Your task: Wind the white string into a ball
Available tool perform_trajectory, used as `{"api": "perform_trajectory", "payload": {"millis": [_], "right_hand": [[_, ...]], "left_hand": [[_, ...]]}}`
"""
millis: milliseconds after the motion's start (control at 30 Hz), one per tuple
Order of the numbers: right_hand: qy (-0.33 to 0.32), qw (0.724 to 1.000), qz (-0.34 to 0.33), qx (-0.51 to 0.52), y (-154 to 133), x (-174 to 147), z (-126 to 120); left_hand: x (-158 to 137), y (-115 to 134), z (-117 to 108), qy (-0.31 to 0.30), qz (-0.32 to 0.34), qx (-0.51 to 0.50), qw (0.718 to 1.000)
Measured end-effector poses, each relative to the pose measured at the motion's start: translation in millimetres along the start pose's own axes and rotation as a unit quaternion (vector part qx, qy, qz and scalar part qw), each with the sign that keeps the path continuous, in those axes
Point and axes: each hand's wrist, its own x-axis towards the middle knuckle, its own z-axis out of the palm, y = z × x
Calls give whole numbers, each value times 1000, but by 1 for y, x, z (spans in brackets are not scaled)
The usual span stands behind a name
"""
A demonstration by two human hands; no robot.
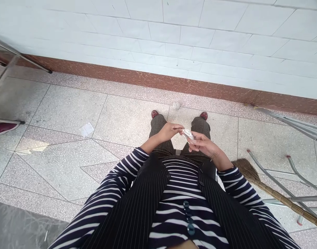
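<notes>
I am seated, looking down at my lap. My left hand (170, 131) and my right hand (203, 145) meet above my knees and both grip a small bundle of white string (188, 134). The left fingers pinch its upper end; the right hand cradles it from below. On the floor beyond my feet, close to the wall's base, lies a small ball of white string (176, 105). Whether a strand joins the ball to the bundle I cannot tell.
A broom (267, 188) lies on the tiled floor at my right beside metal frame legs (285, 188). More metal legs (18, 55) and a dark red shoe (4, 127) are at the far left. A white scrap of paper (86, 129) lies on the tiles. A tiled wall (174, 38) stands ahead.
</notes>
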Motion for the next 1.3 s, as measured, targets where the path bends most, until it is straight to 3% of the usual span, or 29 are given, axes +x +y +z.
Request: {"api": "perform_trajectory", "payload": {"millis": [133,267,333,433,533,633,767,967,1133,1300], "right_hand": [[-10,995,-24,99,5,5,5],[0,995,-55,87,7,13,8],[31,995,-87,28,4,16,6],[99,980,-99,-140,0,18,-4],[175,919,-31,-351,3,17,-17],[187,871,41,-452,13,13,-24],[134,910,58,-389,23,8,-16],[85,972,-25,-218,15,2,2],[111,985,-57,-123,15,3,5],[119,989,-78,-45,17,8,5]], "left_hand": [[-1,4,15,30,-47,-135,989],[-6,8,31,47,-72,-136,987],[-13,8,36,16,-89,-117,989],[-24,11,38,-32,-92,-42,994],[-29,16,29,-16,-43,87,995],[-23,22,13,24,9,189,982],[-3,25,-10,40,13,207,977],[15,15,-16,8,-36,91,995],[11,4,0,-34,-62,-107,992],[1,10,9,-36,-73,-200,976]]}}
